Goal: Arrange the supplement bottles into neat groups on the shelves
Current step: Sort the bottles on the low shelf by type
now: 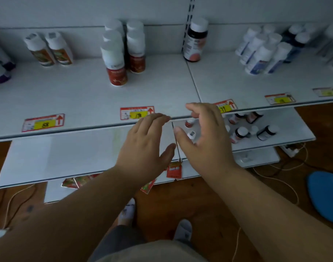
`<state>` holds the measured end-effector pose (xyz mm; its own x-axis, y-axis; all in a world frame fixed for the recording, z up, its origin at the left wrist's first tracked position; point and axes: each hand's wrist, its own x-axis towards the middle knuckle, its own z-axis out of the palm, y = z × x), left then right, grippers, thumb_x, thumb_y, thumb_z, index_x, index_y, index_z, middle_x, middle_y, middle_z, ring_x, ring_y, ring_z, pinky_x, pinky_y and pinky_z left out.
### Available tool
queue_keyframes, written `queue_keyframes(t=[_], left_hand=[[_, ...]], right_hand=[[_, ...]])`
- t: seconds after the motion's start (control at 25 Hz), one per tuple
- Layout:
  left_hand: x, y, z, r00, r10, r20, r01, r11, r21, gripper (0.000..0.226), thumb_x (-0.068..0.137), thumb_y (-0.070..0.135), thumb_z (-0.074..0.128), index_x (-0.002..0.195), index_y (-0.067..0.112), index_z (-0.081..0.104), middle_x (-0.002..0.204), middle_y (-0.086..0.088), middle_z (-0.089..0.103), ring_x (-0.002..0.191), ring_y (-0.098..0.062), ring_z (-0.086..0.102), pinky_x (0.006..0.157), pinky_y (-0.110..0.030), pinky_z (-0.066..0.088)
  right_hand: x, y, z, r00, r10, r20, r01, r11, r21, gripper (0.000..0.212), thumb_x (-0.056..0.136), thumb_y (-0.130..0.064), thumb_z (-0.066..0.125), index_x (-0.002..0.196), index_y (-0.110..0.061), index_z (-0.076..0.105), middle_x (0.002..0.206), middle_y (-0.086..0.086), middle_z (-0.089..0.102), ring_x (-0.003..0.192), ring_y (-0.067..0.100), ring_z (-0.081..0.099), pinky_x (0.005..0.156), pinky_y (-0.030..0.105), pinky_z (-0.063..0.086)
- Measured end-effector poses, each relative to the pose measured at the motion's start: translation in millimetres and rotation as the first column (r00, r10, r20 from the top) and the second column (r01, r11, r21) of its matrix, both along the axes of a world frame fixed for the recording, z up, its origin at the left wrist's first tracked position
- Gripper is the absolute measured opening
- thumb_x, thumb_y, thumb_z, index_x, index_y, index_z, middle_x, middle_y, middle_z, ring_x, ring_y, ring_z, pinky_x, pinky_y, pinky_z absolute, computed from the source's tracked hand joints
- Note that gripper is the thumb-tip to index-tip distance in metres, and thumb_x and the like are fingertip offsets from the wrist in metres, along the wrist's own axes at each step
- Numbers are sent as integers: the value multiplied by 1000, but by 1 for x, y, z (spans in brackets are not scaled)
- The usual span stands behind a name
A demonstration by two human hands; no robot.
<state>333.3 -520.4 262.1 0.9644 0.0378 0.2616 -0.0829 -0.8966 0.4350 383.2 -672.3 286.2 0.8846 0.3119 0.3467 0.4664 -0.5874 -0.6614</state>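
Hands [180,140] empty; white-capped, red-labelled bottles [122,55] upright.

Upper shelf [82,97]: white, split by a seam right of the red-labelled bottles [122,53], which are grouped at the back.
Left of that group: two orange-labelled bottles [48,49]; purple-labelled bottles [0,65] at the edge.
Right of it: one dark bottle [195,40], then white-and-blue bottles [262,52].
Front lip: price tags [136,112].
Lower shelf [67,154]: dark bottles [254,127] are scattered at its right.
Floor [209,205]: wooden, crossed by cables [286,184].
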Motion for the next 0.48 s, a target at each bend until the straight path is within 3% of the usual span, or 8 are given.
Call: queue_keyframes(t=[0.12, 0.2, 0.48], left_hand=[[3, -37, -24, 997, -24, -75, 24, 1000, 3, 62, 83, 34, 70, 137, 14, 47, 137, -5, 53, 128, -24, 47, 107, -40, 40], [11, -50, -48, 993, -39, -108, 39, 999, -10, 62, 81, 29, 73, 137, 12, 49, 134, -7, 54, 125, -26, 49, 104, -41, 43], [59, -68, -187, 970, -62, -236, 47, 996, -70, 61, 83, 26, 72, 138, 15, 48, 135, -6, 54, 124, -24, 51, 103, -35, 39]], right_hand=[[-5, -44, -28, 997, -37, -75, 37, 999, 6, 45, 90, -30, 67, 130, -18, 52, 128, -1, 50, 117, 10, 50, 95, 21, 44], [-1, -63, -58, 995, -70, -72, 73, 997, 39, 44, 90, -28, 68, 128, -14, 53, 124, 0, 52, 113, 6, 50, 93, 13, 41], [35, -84, -209, 960, -210, -184, 224, 973, 56, 41, 89, -30, 68, 126, -19, 54, 119, -14, 46, 110, 1, 52, 88, 8, 43]])
